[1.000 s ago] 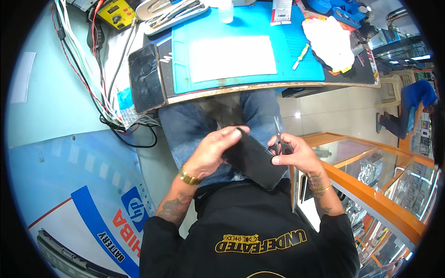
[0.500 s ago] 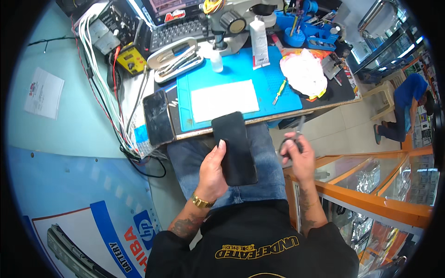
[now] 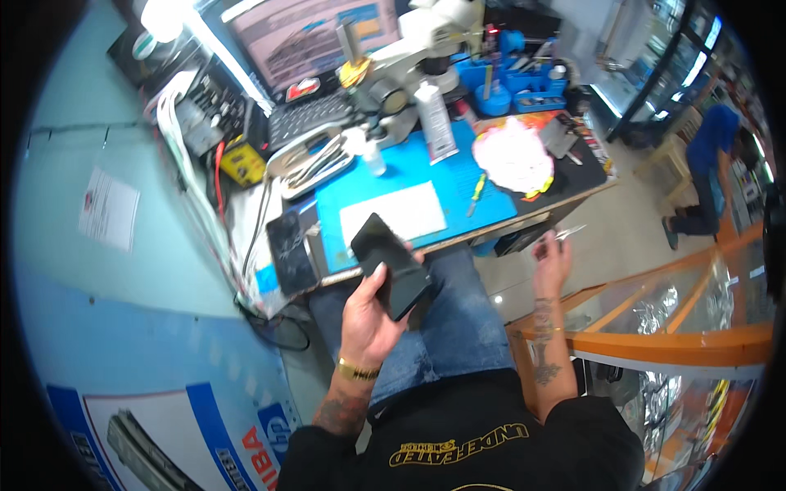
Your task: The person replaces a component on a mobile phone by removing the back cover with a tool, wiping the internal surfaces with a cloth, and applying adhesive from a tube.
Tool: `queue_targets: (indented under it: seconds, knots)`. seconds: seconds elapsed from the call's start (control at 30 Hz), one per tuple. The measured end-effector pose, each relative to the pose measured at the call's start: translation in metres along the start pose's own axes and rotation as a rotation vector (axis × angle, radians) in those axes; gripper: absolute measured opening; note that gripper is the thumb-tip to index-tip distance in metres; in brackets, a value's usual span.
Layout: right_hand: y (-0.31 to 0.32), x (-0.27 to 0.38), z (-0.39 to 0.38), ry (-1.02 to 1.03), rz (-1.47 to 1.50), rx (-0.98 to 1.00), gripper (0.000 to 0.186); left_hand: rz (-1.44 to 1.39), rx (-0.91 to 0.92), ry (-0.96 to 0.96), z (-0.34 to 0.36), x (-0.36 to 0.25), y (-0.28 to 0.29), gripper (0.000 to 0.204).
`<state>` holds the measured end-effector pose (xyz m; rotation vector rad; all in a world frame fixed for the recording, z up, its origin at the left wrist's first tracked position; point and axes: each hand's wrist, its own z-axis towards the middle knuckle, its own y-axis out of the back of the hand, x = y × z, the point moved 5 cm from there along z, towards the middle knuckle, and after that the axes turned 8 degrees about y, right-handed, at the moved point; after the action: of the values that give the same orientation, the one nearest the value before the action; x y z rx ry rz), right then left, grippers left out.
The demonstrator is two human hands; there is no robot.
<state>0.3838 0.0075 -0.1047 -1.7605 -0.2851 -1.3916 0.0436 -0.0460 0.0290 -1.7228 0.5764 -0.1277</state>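
My left hand [image 3: 372, 323] is wrapped round a black smartphone [image 3: 391, 266], thumb on its near edge and fingertips showing past the far edge. The phone is tilted above my lap, just in front of the bench edge. Out to the right, my right hand [image 3: 553, 260] grips a pair of scissors [image 3: 571, 232] with slim silver blades pointing right; its handles are mostly hidden by the fingers. A white sheet [image 3: 409, 211] lies on the blue work mat [image 3: 336, 192] beyond the phone. Another dark phone [image 3: 292, 254] rests at the bench's left end.
On the bench stand a white tube [image 3: 435, 123], a small clear bottle [image 3: 373, 159], a tray of tools [image 3: 315, 168], a yellow-handled tool [image 3: 476, 195] and a crumpled pale bundle [image 3: 516, 155]. A microscope and laptop [image 3: 307, 114] are behind. A glass display counter [image 3: 639, 331] borders my right; another person [image 3: 711, 159] bends beyond.
My left hand has turned the phone, its top swinging left and its face tilting. My right hand has moved further right with the scissors, whose blades now point right. The view has shifted.
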Motion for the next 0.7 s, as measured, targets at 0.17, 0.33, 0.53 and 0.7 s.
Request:
queue_targets:
  seconds: [0.17,0.33,0.53,0.7]
  knots:
    - [0.089,-0.159,0.009,-0.479,0.064,-0.203,0.017,0.166,-0.093,-0.043,-0.027,0.007,0.01,0.043]
    - [0.071,-0.151,0.035,-0.448,0.013,-0.178,0.032,0.367,-0.156,-0.06,-0.056,0.018,0.031,0.04]
    - [0.051,-0.102,-0.007,-0.254,-0.309,0.011,0.041,0.511,-0.304,-0.173,-0.073,0.016,0.046,0.038]
    - [0.029,0.019,-0.03,0.317,-0.396,0.056,0.044,0.546,-0.29,-0.241,-0.066,0.007,0.037,0.039]
